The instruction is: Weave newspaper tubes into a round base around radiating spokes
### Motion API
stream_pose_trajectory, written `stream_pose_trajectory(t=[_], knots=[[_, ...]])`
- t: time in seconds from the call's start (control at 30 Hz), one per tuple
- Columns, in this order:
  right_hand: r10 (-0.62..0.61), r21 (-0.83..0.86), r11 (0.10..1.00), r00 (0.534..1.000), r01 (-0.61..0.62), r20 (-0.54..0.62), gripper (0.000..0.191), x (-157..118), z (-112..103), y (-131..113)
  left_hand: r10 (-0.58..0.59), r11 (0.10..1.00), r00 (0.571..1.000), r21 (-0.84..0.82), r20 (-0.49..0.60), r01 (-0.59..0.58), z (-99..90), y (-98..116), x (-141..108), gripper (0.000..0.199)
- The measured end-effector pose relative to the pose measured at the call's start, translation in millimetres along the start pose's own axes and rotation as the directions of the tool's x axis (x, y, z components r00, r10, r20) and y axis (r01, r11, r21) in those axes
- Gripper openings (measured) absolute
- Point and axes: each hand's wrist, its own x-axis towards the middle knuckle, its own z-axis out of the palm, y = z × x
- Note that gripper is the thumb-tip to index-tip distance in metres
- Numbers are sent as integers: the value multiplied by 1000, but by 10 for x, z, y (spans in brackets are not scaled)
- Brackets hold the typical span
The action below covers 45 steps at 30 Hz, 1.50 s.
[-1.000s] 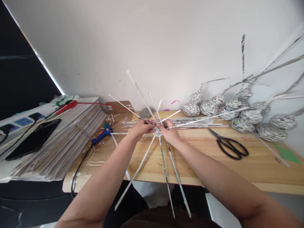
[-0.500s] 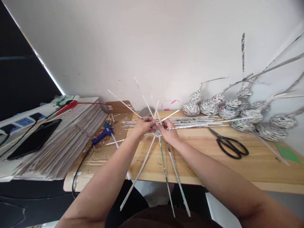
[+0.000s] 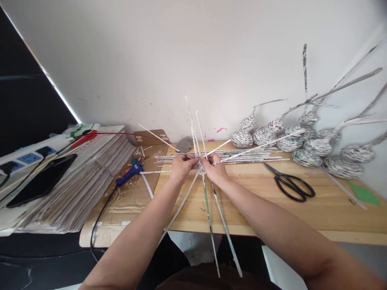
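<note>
Between my two hands is a small round woven paper base [image 3: 201, 169], with long rolled-paper strips spreading out from it on all sides. My left hand [image 3: 183, 166] pinches the base's left side among the strips. On the right edge my right hand [image 3: 215, 166] grips it, thumb near the middle. A green-marked paper strip [image 3: 207, 201] and a grey-white one [image 3: 225, 223] reach down past the table's front edge. Other strips point up toward the wall, and a long paper strip [image 3: 260, 150] runs out to the right. My fingers cover part of the weave.
Behind my hands lies a bundle of rolled-paper sticks [image 3: 250, 156]. Black-handled scissors [image 3: 292, 184] rest on the wooden table [image 3: 250, 209]. Several gourd-shaped paper weavings [image 3: 242, 138] stand at right. A blue glue gun [image 3: 130, 173], newspaper stack [image 3: 87, 177] and phone [image 3: 42, 179] are at left.
The strips have turned with the base: the upper ones stand more upright and the long right one has swung upward. Both hands keep their hold.
</note>
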Motion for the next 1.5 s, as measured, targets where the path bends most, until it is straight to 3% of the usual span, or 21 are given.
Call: stream_pose_trajectory(t=[0.17,0.33,0.57,0.7,0.87,1.0,1.07,1.17,1.23,1.5], knots=[[32,-8,999,998,-32,-49,22,26,-1,-8,237,952,970,210,-47,-222,59,-74,-52,17],[74,66,995,997,-74,-3,24,24,-7,-34,391,814,918,489,-61,-314,69,-64,-80,7],[45,90,995,999,-47,26,15,16,-10,-16,531,678,844,561,72,-475,28,-124,-64,16],[1,74,997,1000,-2,13,18,1,-7,-16,528,637,842,602,116,-482,22,-110,-53,21],[-34,-18,999,999,35,3,26,-10,1,-14,463,731,883,530,78,-430,16,-66,-68,13],[-4,-59,998,1000,4,2,25,-19,-3,-31,207,942,978,270,7,-201,-20,-37,-37,15],[3,-87,996,1000,-2,20,25,-32,-12,-58,50,995,999,91,13,-51,-47,-13,0,19],[-12,-130,991,999,16,32,27,-54,-26,-104,-139,989,990,-53,21,140,-76,30,47,22],[-21,-123,992,999,26,38,28,-62,-31,-124,-200,976,980,-84,22,201,-79,54,57,25],[-76,-79,994,996,79,41,29,-37,-44,-104,-182,969,982,-157,58,189,-42,117,11,25]])
